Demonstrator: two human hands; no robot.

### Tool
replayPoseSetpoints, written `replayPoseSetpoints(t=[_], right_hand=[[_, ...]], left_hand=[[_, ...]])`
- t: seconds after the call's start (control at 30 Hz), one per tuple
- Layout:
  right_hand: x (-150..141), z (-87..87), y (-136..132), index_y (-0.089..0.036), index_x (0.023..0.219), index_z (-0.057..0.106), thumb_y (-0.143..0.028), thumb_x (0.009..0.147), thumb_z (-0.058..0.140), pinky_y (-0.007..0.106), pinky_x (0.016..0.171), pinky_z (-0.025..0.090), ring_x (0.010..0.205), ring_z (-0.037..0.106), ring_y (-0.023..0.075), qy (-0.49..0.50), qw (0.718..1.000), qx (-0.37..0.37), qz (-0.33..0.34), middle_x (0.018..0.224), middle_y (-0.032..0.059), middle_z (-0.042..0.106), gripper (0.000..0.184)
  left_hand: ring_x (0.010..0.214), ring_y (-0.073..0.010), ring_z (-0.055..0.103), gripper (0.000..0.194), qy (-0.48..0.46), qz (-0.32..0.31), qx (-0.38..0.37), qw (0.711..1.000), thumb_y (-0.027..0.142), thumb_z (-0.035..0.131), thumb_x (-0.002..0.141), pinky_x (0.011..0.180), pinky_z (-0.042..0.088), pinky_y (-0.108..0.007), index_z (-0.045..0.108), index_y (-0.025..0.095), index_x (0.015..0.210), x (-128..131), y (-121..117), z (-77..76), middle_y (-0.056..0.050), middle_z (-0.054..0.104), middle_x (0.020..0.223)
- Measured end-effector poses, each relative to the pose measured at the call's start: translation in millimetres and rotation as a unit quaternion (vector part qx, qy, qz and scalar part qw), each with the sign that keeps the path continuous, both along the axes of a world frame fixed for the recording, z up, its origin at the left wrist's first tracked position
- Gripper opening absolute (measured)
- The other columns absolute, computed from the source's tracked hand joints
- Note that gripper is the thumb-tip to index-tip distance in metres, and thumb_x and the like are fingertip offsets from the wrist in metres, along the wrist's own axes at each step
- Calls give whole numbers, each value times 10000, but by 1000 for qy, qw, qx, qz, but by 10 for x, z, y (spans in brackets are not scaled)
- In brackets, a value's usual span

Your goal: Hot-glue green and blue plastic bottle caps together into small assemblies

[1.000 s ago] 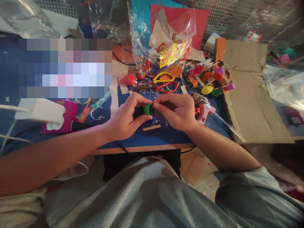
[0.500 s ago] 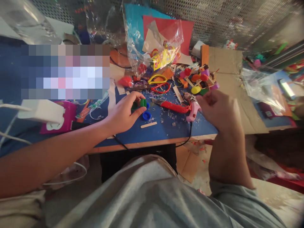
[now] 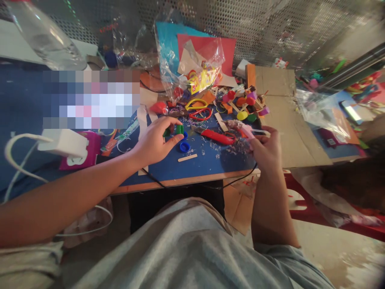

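Observation:
My left hand (image 3: 156,140) rests on the blue table with thumb and fingers closed round a green bottle cap (image 3: 179,129). A second green piece shows partly behind those fingers. Right beside it lies a blue bottle cap (image 3: 184,147), with another blue one partly covered. On the right, my right hand (image 3: 266,146) grips a small pink glue gun (image 3: 248,131), its nozzle towards the left. A pale glue stick (image 3: 260,132) sticks out of its back. The red-handled cutter knife (image 3: 218,137) lies between both hands, and a wooden craft stick (image 3: 187,157) lies in front.
Scissors with yellow and red handles (image 3: 200,114) lie behind the knife. Coloured caps and sticks (image 3: 242,115) are heaped at back right, beside a cardboard sheet (image 3: 276,120). A white charger (image 3: 60,141) plugs into a pink power strip (image 3: 94,148) at left. A water bottle (image 3: 51,40) stands behind.
My right hand has taken hold of the glue gun, which is turned and lifted from where it lay. My left hand stays in place with the green cap. The view has shifted slightly.

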State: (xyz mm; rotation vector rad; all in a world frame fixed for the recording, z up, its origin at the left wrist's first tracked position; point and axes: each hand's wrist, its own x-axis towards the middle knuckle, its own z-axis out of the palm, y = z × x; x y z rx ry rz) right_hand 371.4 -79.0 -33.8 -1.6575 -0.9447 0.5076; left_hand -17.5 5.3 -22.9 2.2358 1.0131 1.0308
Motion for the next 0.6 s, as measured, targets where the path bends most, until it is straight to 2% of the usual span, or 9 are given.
replayPoseSetpoints(t=[0.07,0.2,0.3,0.37,0.43,0.5,0.57,0.6], right_hand=[[0,-2,13,-311,1253,569,-360,717,816,271,475,381,535,498,130,53,997,57,-25,891,-77,653,592],[-67,53,38,-287,1087,699,-388,725,828,310,655,614,758,654,157,161,971,172,-43,1000,-11,679,398],[-181,122,62,-286,975,785,-465,826,897,334,730,665,880,691,199,233,956,173,41,998,38,716,259],[-287,187,91,-304,1006,834,-580,865,959,329,745,666,918,691,205,264,944,156,125,1041,48,745,334],[-406,281,145,-337,1024,864,-701,831,1013,317,757,660,926,696,194,272,934,160,169,1104,39,777,438],[-521,407,236,-392,1053,894,-663,775,1101,323,797,672,927,718,190,251,929,172,212,1111,10,796,441],[-626,548,373,-400,1074,903,-612,730,1145,377,842,704,890,744,199,220,917,210,258,1066,-1,801,471],[-677,612,457,-399,1089,895,-590,719,1158,406,841,712,916,774,219,203,911,205,295,1101,5,821,493]], left_hand=[[1101,-309,759,350,-3,17,-9,1000,476,655,1153,1031,613,-479,705,237,1404,-15,20,-17,-117,812,1210],[1114,-353,755,407,41,43,-37,998,440,533,1186,1101,609,-568,628,216,1511,-36,32,-47,-164,801,1248],[1175,-407,768,421,96,46,-61,993,389,487,1170,1131,589,-656,658,184,1495,-21,18,-54,-189,814,1232],[1240,-435,772,439,118,48,-66,990,351,459,1162,1160,570,-701,693,161,1480,-5,9,-49,-213,825,1265],[1301,-442,774,457,138,50,-67,987,326,438,1162,1196,554,-713,712,151,1484,5,6,-34,-228,831,1329],[1331,-445,777,477,155,52,-66,984,318,431,1161,1215,539,-713,718,147,1502,3,11,-12,-239,833,1372],[1321,-460,784,496,173,51,-62,982,328,436,1158,1211,525,-725,734,136,1505,-5,16,16,-249,842,1345],[1303,-467,790,504,181,50,-60,980,336,439,1157,1205,519,-732,745,129,1499,-10,17,32,-251,848,1313]])
